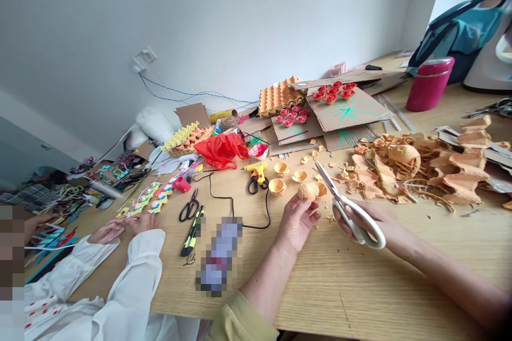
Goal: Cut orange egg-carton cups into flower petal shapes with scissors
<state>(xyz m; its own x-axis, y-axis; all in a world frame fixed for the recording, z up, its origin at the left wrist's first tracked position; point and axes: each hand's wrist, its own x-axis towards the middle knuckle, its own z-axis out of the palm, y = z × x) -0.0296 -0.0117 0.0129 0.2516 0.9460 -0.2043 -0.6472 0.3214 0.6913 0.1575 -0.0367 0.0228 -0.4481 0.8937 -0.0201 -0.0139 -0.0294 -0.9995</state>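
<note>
My left hand [298, 221] pinches an orange egg-carton cup [307, 192] by its edge, its rounded bottom showing. My right hand [362, 221] grips white-handled scissors [340, 200], the blades pointing up and to the left, just right of the cup. The blades look apart from the cup. Beyond my left hand stand several cut orange cups [277, 187] on the wooden table. A heap of torn egg-carton scraps [380, 168] lies past my right hand, with a rounded piece [405, 161] on top.
A yellow glue gun [256, 172], black scissors [189, 206] and a cutter knife [192, 232] lie left of my hands. Red paper flowers [336, 90] rest on cardboard [352, 112] behind. A pink flask [430, 84] stands at right. At left, a co-worker's hands [124, 226] hold something small.
</note>
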